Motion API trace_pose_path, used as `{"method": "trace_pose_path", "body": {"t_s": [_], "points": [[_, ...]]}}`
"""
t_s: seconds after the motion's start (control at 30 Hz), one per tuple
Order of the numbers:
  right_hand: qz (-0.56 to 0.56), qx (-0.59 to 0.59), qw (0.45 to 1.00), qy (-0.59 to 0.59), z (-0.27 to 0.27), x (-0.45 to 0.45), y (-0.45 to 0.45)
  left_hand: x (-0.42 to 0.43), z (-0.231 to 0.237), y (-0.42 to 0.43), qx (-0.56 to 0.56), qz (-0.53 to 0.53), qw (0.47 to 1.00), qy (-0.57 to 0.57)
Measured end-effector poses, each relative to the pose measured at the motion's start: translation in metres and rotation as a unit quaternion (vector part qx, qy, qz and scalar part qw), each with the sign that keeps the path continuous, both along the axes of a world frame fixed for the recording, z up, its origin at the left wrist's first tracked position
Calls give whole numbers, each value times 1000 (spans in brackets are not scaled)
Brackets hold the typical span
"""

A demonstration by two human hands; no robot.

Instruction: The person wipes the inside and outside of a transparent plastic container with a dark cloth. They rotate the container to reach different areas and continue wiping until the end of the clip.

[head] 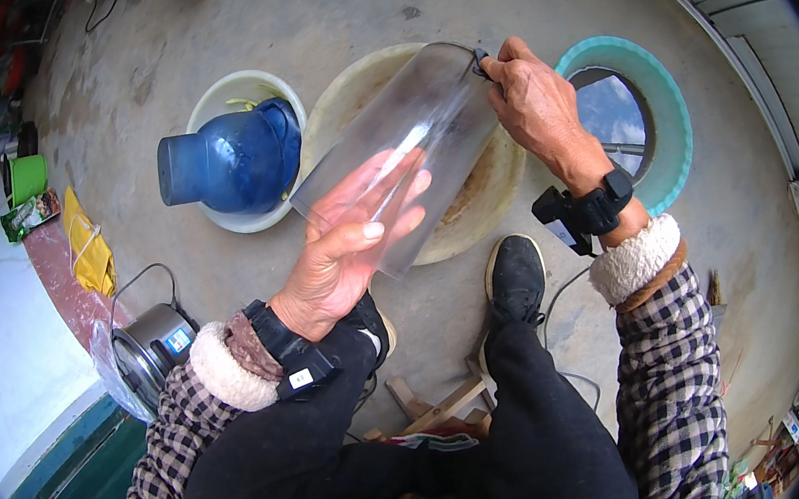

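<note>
A curved, clear plastic sleeve (pixel 423 128) is held slanting in the air above a wide, pale basin (pixel 501 195). My right hand (pixel 539 105) pinches a small dark piece (pixel 481 63) at the sleeve's far end. At the near end, my left hand (pixel 337 264) grips the plastic, its thumb in front and its fingers showing through the clear wall. Whether the sleeve is a closed tube or a rolled sheet is hard to tell. Brown stains mark the inside of the basin under it.
Left of the basin, a white bowl (pixel 216 93) holds a blue plastic vessel (pixel 237 160). A turquoise tub (pixel 674 149) of dark, reflecting water stands at right. An electric pot (pixel 149 341), a yellow bag (pixel 88 243) and a wooden stool frame (pixel 442 410) are nearer me.
</note>
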State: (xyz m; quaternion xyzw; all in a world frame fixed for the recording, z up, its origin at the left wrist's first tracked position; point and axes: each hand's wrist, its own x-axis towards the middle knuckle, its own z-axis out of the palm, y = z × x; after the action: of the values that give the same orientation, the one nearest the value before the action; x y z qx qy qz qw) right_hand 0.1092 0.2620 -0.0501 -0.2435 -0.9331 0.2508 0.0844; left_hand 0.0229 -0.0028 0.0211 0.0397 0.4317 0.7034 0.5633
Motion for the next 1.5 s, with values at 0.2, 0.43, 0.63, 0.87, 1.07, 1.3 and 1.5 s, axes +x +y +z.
{"method": "trace_pose_path", "body": {"t_s": [0.2,0.43,0.63,0.87,1.07,1.3,1.5], "points": [[58,-30,998,10,10,10,-10,2,-4,-3,13,-3,1000,-7],[108,104,988,34,3,13,0,1,-5,-6,10,-9,1000,-3],[106,73,991,28,-8,6,10,3,-3,-3,4,-3,1000,-1],[113,-12,988,107,28,30,-47,4,-2,0,-19,-2,999,29],[131,64,985,88,26,29,-39,4,-1,1,-27,-2,999,33],[117,110,985,61,-4,18,-4,5,-2,-1,-23,-2,999,29],[74,229,970,-29,-26,20,21,5,-4,-2,-8,-4,1000,19]]}}
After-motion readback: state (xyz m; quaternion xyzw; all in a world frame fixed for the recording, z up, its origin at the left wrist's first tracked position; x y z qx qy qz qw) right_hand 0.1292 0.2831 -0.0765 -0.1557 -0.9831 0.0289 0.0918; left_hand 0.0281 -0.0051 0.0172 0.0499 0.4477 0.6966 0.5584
